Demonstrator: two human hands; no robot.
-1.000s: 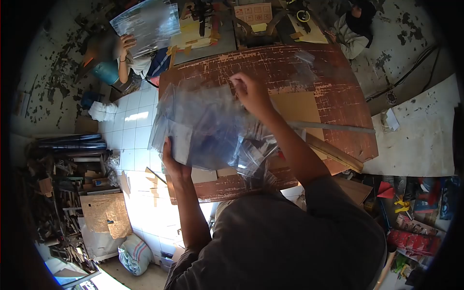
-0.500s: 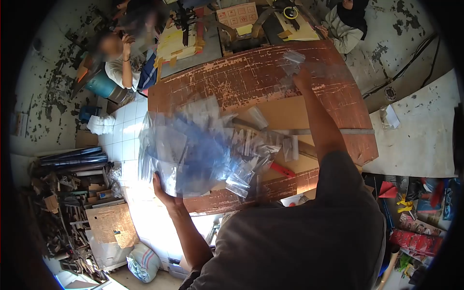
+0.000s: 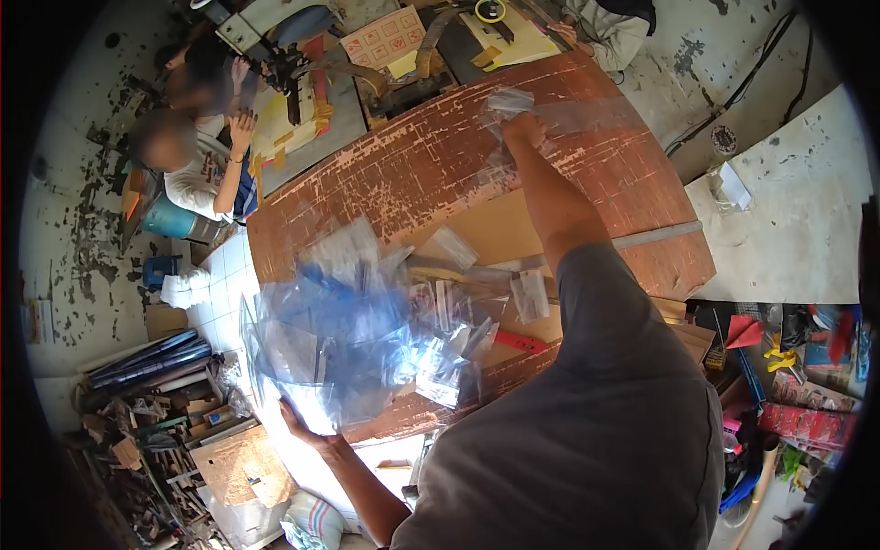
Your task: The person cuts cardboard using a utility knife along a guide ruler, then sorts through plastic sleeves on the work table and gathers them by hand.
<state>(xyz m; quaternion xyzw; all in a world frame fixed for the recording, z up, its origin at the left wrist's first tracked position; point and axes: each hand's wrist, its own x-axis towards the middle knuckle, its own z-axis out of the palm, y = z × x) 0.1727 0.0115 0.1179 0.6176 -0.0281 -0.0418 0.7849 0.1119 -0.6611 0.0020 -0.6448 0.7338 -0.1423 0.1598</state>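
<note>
A large heap of clear plastic bags lies at the left end of the worn red-brown table. My left hand grips the heap's near-left edge, its fingers partly behind the plastic. Far out over the table, my right hand is closed on a few clear bags; its fingertips are mostly hidden. Smaller clear packets are scattered right of the heap, beside a red tool. Brown cardboard lies under some of them.
Two people sit at the upper left, one with a raised hand. Another person's sleeve shows at the top right. A metal bar crosses the table's right side. Wood scraps are piled at lower left.
My right hand has reached from above the heap out to the bags at the table's far side. The heap, with my left hand on it, sits lower and further left as the view has turned.
</note>
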